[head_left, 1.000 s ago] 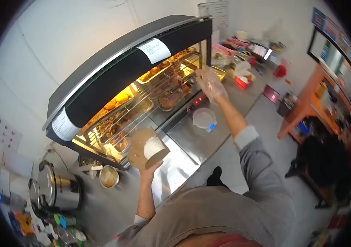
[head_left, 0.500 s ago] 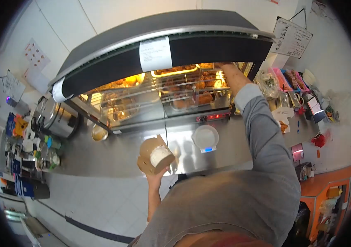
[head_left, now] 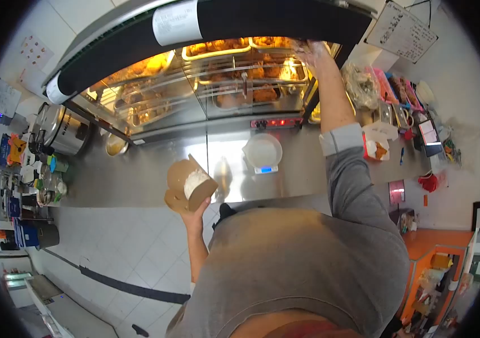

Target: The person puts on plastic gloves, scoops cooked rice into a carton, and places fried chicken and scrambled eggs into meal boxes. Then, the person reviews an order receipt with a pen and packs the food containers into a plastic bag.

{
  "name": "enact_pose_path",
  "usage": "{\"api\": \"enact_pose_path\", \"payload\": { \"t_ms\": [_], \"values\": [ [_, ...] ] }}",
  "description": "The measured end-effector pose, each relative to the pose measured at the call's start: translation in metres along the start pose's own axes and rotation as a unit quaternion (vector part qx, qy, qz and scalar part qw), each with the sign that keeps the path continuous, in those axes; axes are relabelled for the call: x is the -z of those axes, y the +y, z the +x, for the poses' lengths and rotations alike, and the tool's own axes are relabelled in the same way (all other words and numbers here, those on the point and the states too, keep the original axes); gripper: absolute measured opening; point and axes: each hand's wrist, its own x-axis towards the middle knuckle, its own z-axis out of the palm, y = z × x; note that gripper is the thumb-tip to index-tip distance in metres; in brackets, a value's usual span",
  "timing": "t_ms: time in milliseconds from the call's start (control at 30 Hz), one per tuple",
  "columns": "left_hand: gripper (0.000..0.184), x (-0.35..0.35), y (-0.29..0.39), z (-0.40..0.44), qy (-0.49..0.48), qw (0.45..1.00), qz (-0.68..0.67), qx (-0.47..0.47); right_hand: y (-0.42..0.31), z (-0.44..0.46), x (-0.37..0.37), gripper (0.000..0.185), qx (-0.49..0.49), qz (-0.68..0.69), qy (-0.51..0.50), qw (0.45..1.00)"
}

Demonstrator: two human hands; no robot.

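My left hand (head_left: 197, 215) grips an open brown cardboard food box (head_left: 179, 176) from below, in front of the steel counter. White rice (head_left: 196, 182) fills part of the box, whose flaps stand up. My right hand (head_left: 312, 54), apparently in a clear plastic glove, reaches to the upper right end of the lit food warmer (head_left: 195, 125). It is beside a top tray of browned fried food (head_left: 271, 42). Its fingers are small and blurred, so their grip is unclear. Wire racks and more trays of fried pieces (head_left: 262, 94) lie lower in the warmer.
A digital scale with a round pale dish (head_left: 263, 153) rests on the steel counter (head_left: 155, 183). To the right is an open white box with fried food (head_left: 379, 147). A large steel cooker (head_left: 65, 132) and a metal bowl (head_left: 117, 145) stand at left.
My view has shifted, so the warmer and counter sit higher in the picture. My right hand has drawn partly out from behind the warmer's top edge. The box stays in my left hand.
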Motion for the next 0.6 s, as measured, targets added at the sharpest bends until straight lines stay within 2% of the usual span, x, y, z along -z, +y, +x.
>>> {"api": "enact_pose_path", "payload": {
  "t_ms": [67, 100, 200, 267, 300, 333, 400, 433, 500, 567, 600],
  "values": [
    [0.063, 0.004, -0.001, 0.0, -0.017, 1.0, 0.017, 0.01, 0.03, -0.041, -0.004, 0.017, -0.046, 0.031, -0.034, 0.998],
    [0.063, 0.004, 0.0, 0.005, -0.031, 0.999, 0.019, 0.014, 0.05, -0.063, -0.007, 0.016, -0.056, -0.002, -0.02, 0.998],
    [0.062, 0.006, 0.006, 0.017, -0.057, 0.998, 0.031, 0.017, 0.15, -0.126, -0.018, 0.018, -0.079, -0.233, 0.103, 0.964],
    [0.062, 0.01, 0.011, 0.023, -0.07, 0.996, 0.045, 0.02, 0.25, -0.145, 0.048, 0.026, -0.186, -0.397, -0.02, 0.899],
    [0.062, 0.013, 0.014, 0.026, -0.078, 0.995, 0.053, 0.02, 0.288, -0.16, 0.05, 0.032, -0.275, -0.348, 0.053, 0.894],
    [0.062, 0.016, 0.016, 0.03, -0.085, 0.994, 0.059, 0.018, 0.333, -0.156, 0.06, 0.029, -0.268, -0.529, 0.07, 0.802],
    [0.063, 0.027, 0.021, 0.036, -0.091, 0.993, 0.072, 0.013, 0.369, -0.152, 0.063, 0.028, -0.205, -0.745, 0.012, 0.634],
    [0.064, 0.033, 0.023, 0.04, -0.096, 0.992, 0.078, 0.01, 0.37, -0.154, 0.065, 0.027, -0.158, -0.795, -0.058, 0.583],
    [0.064, 0.044, 0.02, 0.048, -0.08, 0.993, 0.09, 0.019, 0.359, -0.148, 0.084, 0.031, -0.173, -0.801, -0.138, 0.556],
    [0.064, 0.059, 0.012, 0.054, -0.073, 0.993, 0.085, 0.021, 0.336, -0.124, 0.113, 0.038, -0.298, -0.716, -0.156, 0.611],
    [0.064, 0.067, 0.004, 0.059, -0.072, 0.995, 0.074, 0.016, 0.306, -0.117, 0.091, 0.027, -0.265, -0.772, -0.172, 0.552]
  ]
}}
